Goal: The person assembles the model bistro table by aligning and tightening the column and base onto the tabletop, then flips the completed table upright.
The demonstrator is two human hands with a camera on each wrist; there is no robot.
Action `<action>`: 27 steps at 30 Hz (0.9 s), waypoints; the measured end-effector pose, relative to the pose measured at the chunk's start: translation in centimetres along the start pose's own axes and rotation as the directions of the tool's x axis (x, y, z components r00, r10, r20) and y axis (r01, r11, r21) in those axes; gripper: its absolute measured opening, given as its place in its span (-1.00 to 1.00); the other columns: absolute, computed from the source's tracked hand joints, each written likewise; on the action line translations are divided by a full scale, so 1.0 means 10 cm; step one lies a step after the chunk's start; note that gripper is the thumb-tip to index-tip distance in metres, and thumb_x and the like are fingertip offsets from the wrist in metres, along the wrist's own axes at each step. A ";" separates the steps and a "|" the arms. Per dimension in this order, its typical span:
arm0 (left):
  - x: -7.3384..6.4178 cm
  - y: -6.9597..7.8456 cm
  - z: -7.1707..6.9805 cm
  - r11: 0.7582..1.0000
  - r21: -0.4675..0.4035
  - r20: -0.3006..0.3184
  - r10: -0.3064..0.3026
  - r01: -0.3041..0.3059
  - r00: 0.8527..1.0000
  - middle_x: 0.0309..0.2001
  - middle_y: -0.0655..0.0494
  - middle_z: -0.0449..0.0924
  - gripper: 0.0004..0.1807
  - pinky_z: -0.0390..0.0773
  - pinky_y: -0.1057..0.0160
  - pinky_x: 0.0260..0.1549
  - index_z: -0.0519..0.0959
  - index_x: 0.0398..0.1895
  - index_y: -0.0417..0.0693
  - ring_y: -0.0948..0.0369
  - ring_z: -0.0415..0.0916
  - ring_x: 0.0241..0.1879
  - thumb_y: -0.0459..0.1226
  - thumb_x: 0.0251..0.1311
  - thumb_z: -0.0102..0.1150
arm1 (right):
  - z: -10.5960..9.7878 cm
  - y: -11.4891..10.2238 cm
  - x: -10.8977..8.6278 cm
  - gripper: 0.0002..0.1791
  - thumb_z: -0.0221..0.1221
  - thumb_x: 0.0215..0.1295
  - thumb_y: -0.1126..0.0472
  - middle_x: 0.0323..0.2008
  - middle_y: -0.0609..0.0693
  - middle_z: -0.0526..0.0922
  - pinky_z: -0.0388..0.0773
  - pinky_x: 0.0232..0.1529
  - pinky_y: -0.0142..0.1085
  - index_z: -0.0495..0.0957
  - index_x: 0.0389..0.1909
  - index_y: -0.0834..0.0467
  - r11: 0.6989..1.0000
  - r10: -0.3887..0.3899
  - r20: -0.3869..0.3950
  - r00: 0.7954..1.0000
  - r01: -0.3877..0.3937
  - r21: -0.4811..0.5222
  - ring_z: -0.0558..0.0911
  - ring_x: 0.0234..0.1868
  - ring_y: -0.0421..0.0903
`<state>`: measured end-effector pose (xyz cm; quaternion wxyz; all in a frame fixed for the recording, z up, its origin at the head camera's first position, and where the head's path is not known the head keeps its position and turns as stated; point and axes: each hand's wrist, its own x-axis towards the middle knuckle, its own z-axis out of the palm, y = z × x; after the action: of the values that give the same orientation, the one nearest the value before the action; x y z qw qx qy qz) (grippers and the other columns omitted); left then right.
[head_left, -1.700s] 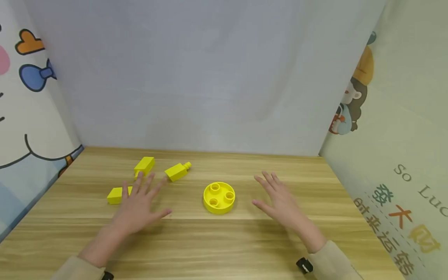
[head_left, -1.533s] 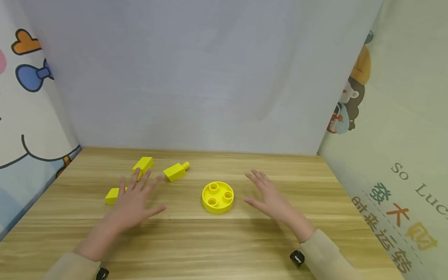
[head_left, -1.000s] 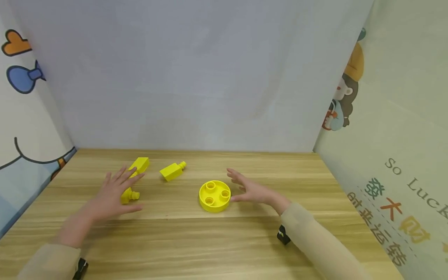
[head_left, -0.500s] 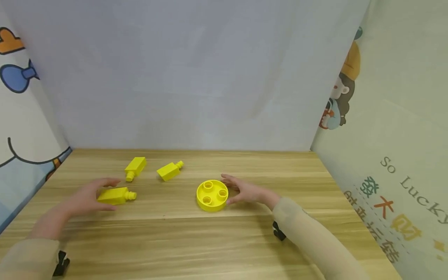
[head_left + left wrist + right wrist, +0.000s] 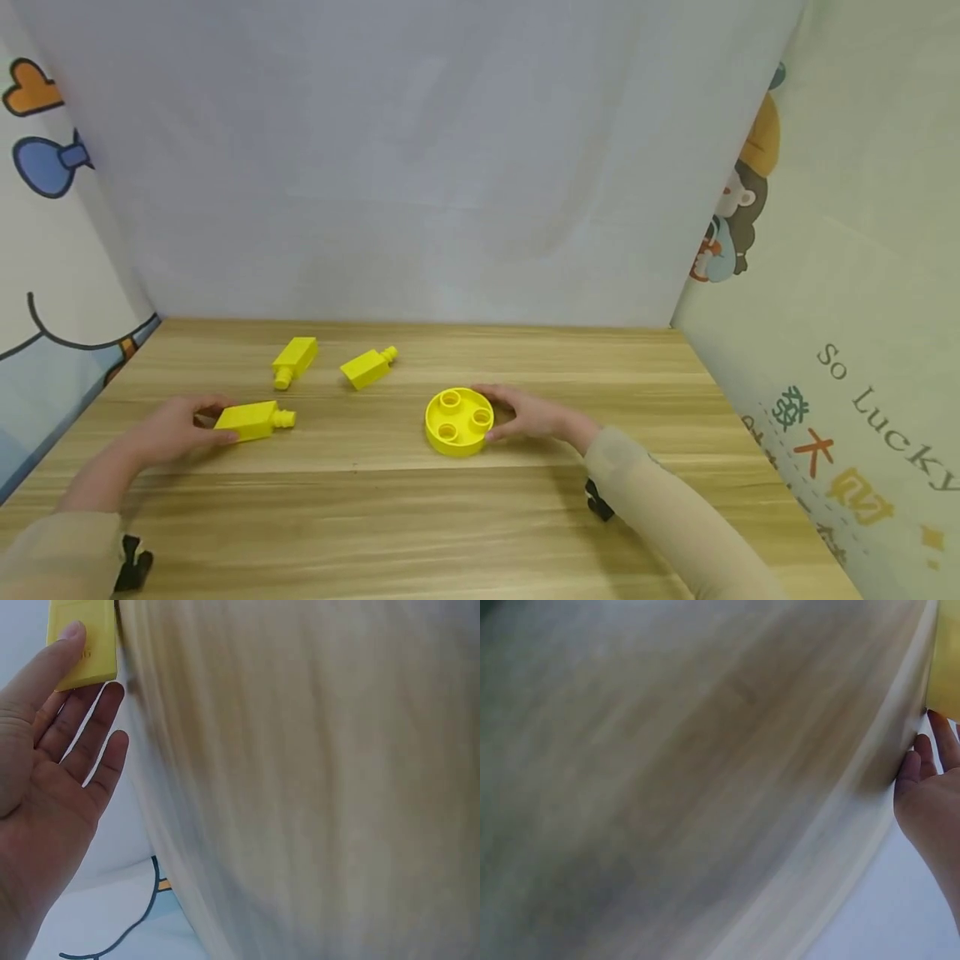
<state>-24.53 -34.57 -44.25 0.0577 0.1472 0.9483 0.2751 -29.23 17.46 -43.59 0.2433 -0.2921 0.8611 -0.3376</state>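
Observation:
At the left of the table, my left hand (image 5: 174,432) pinches the rear end of a yellow rectangular block with a ridged peg (image 5: 251,420), its peg pointing right. In the left wrist view the thumb lies on the flat face of this block (image 5: 94,645), and fingers reach behind it. Near the table's middle is a yellow round base (image 5: 459,450) with three raised ring sockets. My right hand (image 5: 528,414) grips its right side, thumb in front and fingers at the back. The right wrist view catches only a corner of the round base (image 5: 946,660).
Two more yellow pegged blocks lie farther back: one block (image 5: 296,358) with its peg toward me, another block (image 5: 365,369) with its peg pointing back right. A pale cloth (image 5: 420,183) hangs behind the wooden table (image 5: 375,533), and printed cloths flank both sides.
My left hand has come down from over the blocks, moved left and taken hold of the nearest block's rear end. My right hand has moved left and gripped the round base.

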 end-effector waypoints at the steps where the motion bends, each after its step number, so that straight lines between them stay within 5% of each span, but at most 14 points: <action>1: 0.01 0.03 -0.01 1.000 0.006 -0.005 -0.011 0.011 1.000 -0.01 -0.29 0.53 -0.31 0.56 -0.04 -0.16 0.48 0.09 -0.31 -0.13 0.52 -0.07 0.04 0.06 0.30 | 0.00 0.00 0.00 -0.08 0.31 0.14 0.03 0.41 -0.03 0.17 -0.02 0.42 -0.10 0.03 0.46 -0.01 1.000 -0.004 -0.002 1.000 0.004 0.004 0.09 0.44 -0.08; 16: 0.13 0.84 -0.12 0.998 -0.039 -0.132 0.045 -0.051 0.990 -0.08 -0.12 0.59 -0.37 0.55 0.17 -0.28 0.50 0.08 -0.20 0.03 0.52 -0.15 0.09 0.11 0.24 | 0.02 0.01 -0.01 -0.09 0.31 0.14 0.01 0.40 -0.03 0.19 0.01 0.41 -0.05 0.04 0.45 -0.05 1.000 0.001 -0.006 1.000 -0.001 0.027 0.11 0.43 -0.05; 27: 0.29 1.53 -0.16 0.980 0.043 -0.257 0.201 -0.196 0.945 -0.18 -0.02 0.63 -0.51 0.53 0.06 -0.18 0.56 0.00 -0.21 0.08 0.52 -0.19 -0.12 0.05 0.36 | 0.02 -0.01 -0.03 -0.11 0.29 0.17 0.04 0.41 0.03 0.17 0.00 0.41 -0.01 0.03 0.46 -0.01 0.999 -0.020 -0.003 1.000 0.020 0.040 0.10 0.44 0.01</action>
<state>-23.80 -22.19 -34.73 -0.0964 0.2048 0.9303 0.2887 -28.85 17.50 -43.63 0.2445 -0.2954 0.8516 -0.3574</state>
